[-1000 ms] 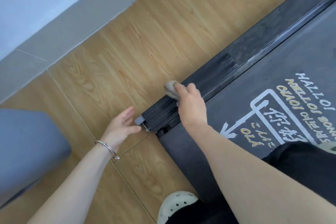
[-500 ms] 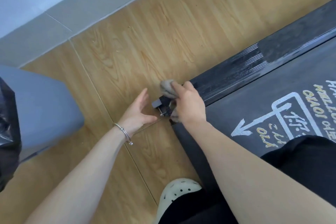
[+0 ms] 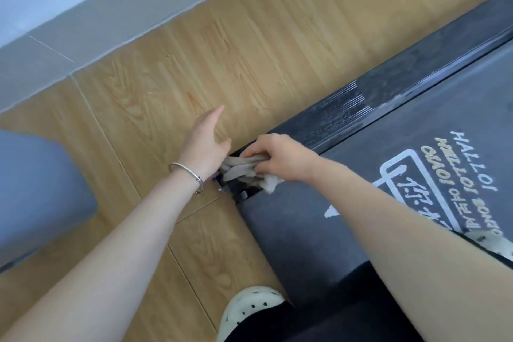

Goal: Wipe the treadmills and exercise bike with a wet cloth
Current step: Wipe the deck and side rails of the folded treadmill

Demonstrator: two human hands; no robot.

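So I was standing there watching. Far left there was a grey bin (image 3: 36, 197) sitting on the wood floor (image 3: 222, 64), well apart from the action. Next came the person's left hand (image 3: 206, 144), bracelet (image 3: 186, 172) on the wrist, fingers straight and spread loose, holding nothing, hovering just beside the end of the rail. Couldn't tell if it actually touched the floor or the machine.

Then the cloth (image 3: 244, 172), a greyish rag all bunched up, was right at the back corner of the treadmill (image 3: 305, 230), draped over the end of the side rail (image 3: 347, 108) where the little end cap is. The right hand (image 3: 280, 158) had its fingers curled down over the top of it, pinching the wad against the rail end, with loose folds hanging out toward the left hand and down by the belt edge.

My take on the rag: soft, floppy, light, probably clingy since it's meant to be wet. It won't hold a shape, so grabbing it as a wad in the middle like that makes sense; dangling ends could snag in the gap at the rail end. The ribbed rail looked stiff and fixed, so pushing hard seemed fine.

Over on the right the belt had white and yellow lettering (image 3: 444, 189), and a white clog (image 3: 249, 311) showed at the bottom.
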